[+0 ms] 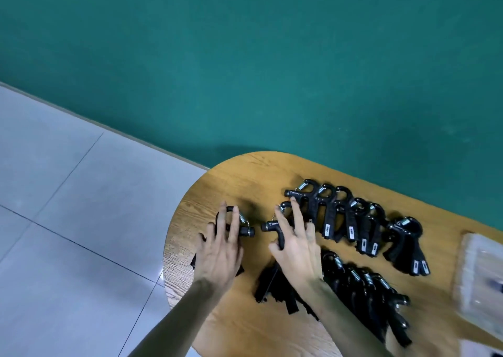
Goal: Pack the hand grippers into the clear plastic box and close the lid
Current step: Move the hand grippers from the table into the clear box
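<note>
Several black hand grippers with steel springs lie on the wooden table [245,182]. One row [343,215] runs along the far side and another row [364,288] lies nearer me. My left hand [217,256] lies flat with fingers spread on a single hand gripper [245,230] near the table's rounded left end. My right hand [296,245] rests, fingers spread, on another hand gripper [272,226], thumb against its handle. The clear plastic box [479,277] sits blurred at the right edge, apart from both hands.
The table's rounded end overhangs a grey tiled floor [68,220] on the left. A green wall [272,71] stands right behind the table. A loose pile of grippers [275,291] lies under my right forearm.
</note>
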The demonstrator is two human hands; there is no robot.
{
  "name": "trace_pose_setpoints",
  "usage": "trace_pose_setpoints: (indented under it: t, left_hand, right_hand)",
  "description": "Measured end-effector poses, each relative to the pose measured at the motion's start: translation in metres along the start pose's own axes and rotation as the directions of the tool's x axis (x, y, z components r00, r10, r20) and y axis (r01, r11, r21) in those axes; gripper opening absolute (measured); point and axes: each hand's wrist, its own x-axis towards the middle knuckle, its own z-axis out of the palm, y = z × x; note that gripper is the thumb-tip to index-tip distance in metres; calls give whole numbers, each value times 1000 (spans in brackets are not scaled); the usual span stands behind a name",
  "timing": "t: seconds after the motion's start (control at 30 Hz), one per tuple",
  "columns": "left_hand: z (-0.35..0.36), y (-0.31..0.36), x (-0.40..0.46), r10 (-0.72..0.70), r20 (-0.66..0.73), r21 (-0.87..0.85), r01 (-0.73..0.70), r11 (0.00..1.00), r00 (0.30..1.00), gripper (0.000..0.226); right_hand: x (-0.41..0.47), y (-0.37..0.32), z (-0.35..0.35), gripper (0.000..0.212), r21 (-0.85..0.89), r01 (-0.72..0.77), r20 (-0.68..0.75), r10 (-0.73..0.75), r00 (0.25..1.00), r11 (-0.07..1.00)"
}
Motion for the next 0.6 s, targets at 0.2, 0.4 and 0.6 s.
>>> trace_pose_setpoints:
  t: [0.2,0.4,0.6]
  left_hand:
    - [-56,49,-24,57,12,19,-57,998,998,80]
    - [-91,126,-59,120,15,-47,-119,992,993,81]
    - [-105,207,-90,235,-21,-77,-236,969,972,82]
  right_hand:
    - [-59,18,-61,77,19,-96,-109,98,989,995]
    - [-116,63,-105,81,30,-182,-171,185,968,983]
    - [-175,131,-129,81,85,-259,-239,272,932,962]
